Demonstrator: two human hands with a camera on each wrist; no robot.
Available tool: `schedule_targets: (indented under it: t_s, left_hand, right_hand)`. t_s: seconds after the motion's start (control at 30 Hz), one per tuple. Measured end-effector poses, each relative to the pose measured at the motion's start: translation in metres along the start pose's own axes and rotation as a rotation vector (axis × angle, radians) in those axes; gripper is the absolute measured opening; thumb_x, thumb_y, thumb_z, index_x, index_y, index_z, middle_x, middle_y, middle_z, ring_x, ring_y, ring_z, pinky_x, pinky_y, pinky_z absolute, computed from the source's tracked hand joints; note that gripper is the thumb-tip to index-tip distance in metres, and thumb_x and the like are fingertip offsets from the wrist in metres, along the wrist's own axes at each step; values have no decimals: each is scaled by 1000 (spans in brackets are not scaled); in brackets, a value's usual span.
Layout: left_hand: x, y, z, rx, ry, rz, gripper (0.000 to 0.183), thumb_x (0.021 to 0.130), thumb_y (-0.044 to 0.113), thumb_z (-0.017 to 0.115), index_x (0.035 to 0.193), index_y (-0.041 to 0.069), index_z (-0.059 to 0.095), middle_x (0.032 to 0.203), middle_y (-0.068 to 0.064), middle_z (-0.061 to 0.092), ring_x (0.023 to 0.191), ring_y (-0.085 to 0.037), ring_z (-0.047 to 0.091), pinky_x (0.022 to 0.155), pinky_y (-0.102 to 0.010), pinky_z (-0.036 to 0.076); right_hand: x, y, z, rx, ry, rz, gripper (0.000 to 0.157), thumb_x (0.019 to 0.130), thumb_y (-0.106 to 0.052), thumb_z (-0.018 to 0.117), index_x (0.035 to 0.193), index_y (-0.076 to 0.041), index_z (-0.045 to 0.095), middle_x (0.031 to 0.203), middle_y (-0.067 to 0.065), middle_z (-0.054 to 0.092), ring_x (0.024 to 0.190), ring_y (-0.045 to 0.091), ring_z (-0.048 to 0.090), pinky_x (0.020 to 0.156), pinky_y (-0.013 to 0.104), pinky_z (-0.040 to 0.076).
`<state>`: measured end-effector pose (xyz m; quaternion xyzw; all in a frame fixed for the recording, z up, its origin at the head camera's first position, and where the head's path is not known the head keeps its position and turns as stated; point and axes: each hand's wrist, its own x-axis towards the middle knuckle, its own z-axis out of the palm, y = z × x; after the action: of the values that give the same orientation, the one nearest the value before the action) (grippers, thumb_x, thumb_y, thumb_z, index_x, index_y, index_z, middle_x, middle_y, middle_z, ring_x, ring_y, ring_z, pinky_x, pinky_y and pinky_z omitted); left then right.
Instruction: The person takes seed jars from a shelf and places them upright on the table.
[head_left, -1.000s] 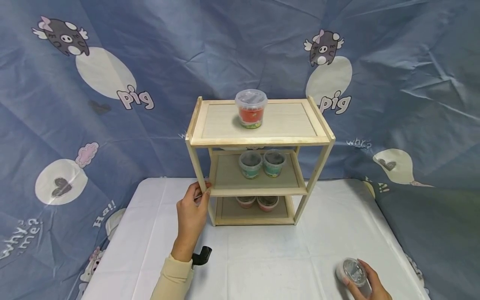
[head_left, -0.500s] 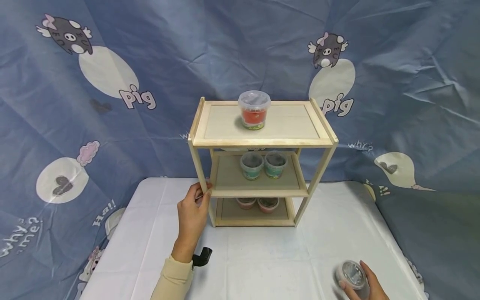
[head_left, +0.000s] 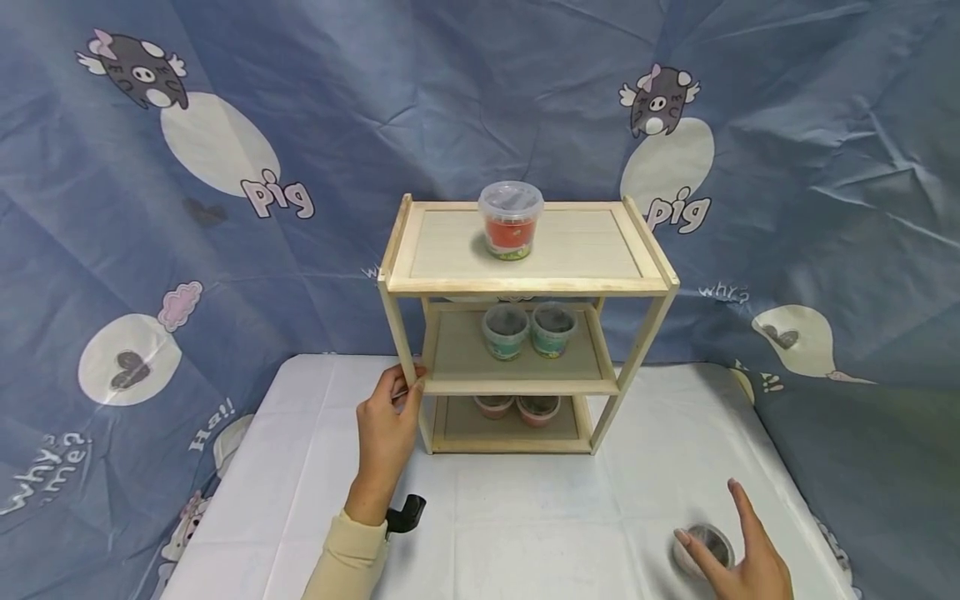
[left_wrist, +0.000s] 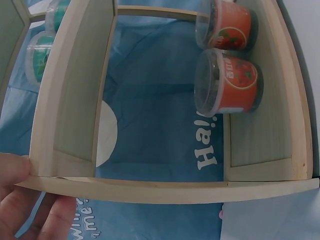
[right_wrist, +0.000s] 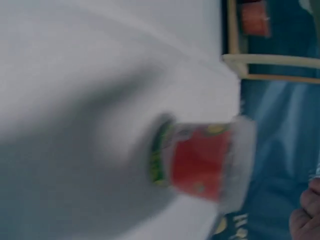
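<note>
My left hand (head_left: 386,429) grips the left front post of a small three-tier wooden rack (head_left: 525,287) at the height of its middle shelf. In the left wrist view its fingers (left_wrist: 14,170) lie on both sides of the wood. Low at the right in the head view, my right hand (head_left: 750,562) hovers with thumb and finger spread apart over a clear lidded tub (head_left: 712,540) on the white cloth. The right wrist view shows this tub (right_wrist: 200,160) upright with a red label, blurred, and curled fingertips (right_wrist: 307,212) apart from it.
A red-label tub (head_left: 512,229) stands on the top shelf. Two green-label tubs (head_left: 506,332) sit on the middle one, and two red-label tubs (head_left: 537,410) on the bottom. Behind the white-covered table (head_left: 525,517) hangs a blue printed cloth (head_left: 465,100).
My right hand has let go of the tub, its thumb and finger spreading apart above it. The tub stays at the lower right. My left hand keeps its hold on the rack's post.
</note>
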<state>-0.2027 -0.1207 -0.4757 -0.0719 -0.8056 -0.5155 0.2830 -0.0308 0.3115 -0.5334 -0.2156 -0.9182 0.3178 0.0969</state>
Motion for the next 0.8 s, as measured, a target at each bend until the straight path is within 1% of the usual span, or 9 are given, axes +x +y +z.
schedule_targets:
  t_s: [0.1,0.17,0.33,0.47,0.67,0.8]
  left_hand:
    - [1,0,0,-6,3,4,25,98,2,73,122,1,70,113,-6,78,103,-22,75,83,-27,61]
    - [1,1,0,-14,3,8,25,98,2,74,122,1,70,113,-7,78,102,-23,75,83,-26,61]
    - [1,2,-1,-27,-2,2,25,97,1,74,122,2,70,114,-8,78,104,-23,75,84,-25,59]
    - [0,2,-1,-24,0,-10,25,97,2,74,122,2,70,114,-7,78,104,-23,75,85,-25,59]
    - [0,-1,0,-19,1,-10,24,98,4,73,123,2,70,113,-6,78,103,-19,75,84,-20,59]
    - [0,-2,1,-24,2,-6,25,98,3,73,123,2,70,113,-6,78,103,-20,75,84,-21,59]
  right_hand:
    - [4,-11,-7,2,-71,29,120,84,-55,85,169,-11,13,165,29,29,136,61,39,102,75,39]
    - [5,-16,-11,10,-92,23,121,84,-57,84,169,-12,11,166,28,26,137,61,37,102,76,38]
    - [5,-32,-20,14,-75,-52,122,85,-54,85,169,-13,8,168,27,23,136,63,37,99,76,39]
    - [6,-49,-29,3,-52,-102,124,83,-53,87,170,-15,7,168,27,24,136,63,38,98,77,39]
    - [5,-73,-45,40,-5,-194,122,82,-48,89,170,-22,9,169,23,24,140,60,36,99,77,38]
    - [8,-86,-56,75,23,-248,121,82,-42,91,170,-28,9,171,17,22,144,58,33,100,78,36]
